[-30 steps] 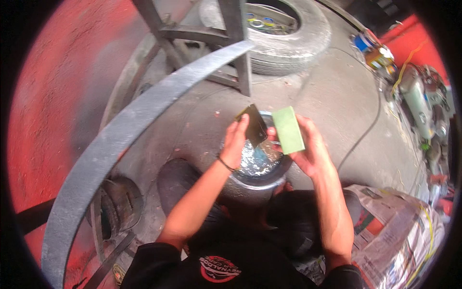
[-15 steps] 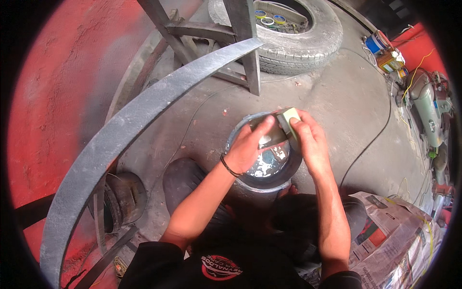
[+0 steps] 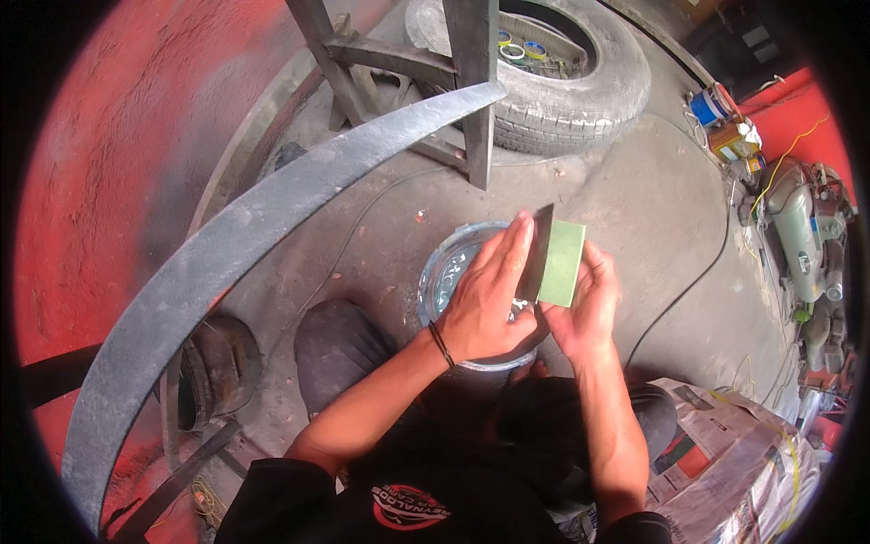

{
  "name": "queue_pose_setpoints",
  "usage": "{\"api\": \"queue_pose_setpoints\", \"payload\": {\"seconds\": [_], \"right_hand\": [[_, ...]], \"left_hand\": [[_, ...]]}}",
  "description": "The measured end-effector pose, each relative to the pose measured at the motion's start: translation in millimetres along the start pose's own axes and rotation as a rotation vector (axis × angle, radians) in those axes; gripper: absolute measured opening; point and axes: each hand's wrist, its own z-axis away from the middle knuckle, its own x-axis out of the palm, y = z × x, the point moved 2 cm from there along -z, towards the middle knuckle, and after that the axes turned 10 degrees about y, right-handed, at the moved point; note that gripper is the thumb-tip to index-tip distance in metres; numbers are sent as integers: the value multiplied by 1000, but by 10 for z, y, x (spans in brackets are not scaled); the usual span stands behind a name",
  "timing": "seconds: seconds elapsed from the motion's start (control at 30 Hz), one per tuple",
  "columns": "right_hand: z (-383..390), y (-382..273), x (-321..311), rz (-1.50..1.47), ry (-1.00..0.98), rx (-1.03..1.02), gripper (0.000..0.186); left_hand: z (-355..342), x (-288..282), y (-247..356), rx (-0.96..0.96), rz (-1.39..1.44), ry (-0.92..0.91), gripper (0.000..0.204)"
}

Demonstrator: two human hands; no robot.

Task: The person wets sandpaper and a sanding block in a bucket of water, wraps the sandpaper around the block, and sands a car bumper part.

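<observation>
My left hand (image 3: 489,299) grips a thin dark sheet (image 3: 539,240), held nearly upright against the left side of a pale green block (image 3: 562,258); its fingers partly cover the sheet. My right hand (image 3: 587,317) holds the green block from the right and below, thumb and fingers around its edge. Both hands are over a round metal-rimmed container (image 3: 439,240) holding a glinting liquid, mostly hidden now by my left hand and the sheet.
A curved grey bar (image 3: 227,245) sweeps across the left, beside a metal stand (image 3: 476,150) and red wall (image 3: 82,227). Behind are a tyre (image 3: 598,91) and cables. Cans (image 3: 725,127) and equipment (image 3: 797,263) line the right. Newspaper-covered bundle (image 3: 716,453) lies lower right.
The sheet and block went from apart to overlapping and tilted, and now stand side by side. My left hand has moved right, turned, and covers more of the container.
</observation>
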Motion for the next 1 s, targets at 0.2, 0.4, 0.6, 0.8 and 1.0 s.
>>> {"api": "queue_pose_setpoints", "payload": {"seconds": [0.2, 0.4, 0.6, 0.8, 1.0], "right_hand": [[-54, 65, 100, 103, 31, -18, 51], [-45, 133, 242, 606, 22, -453, 65], [53, 304, 306, 752, 118, -632, 74], [209, 283, 391, 1154, 129, -921, 76], [43, 256, 240, 490, 146, -313, 56]], "left_hand": [[-76, -150, -114, -503, 427, -111, 74], [4, 39, -538, -644, 1011, 120, 61], [7, -8, -458, -593, 989, 138, 64], [-10, -15, -528, -663, 1037, 159, 72], [-47, 0, -619, -865, 1200, 238, 70]]}}
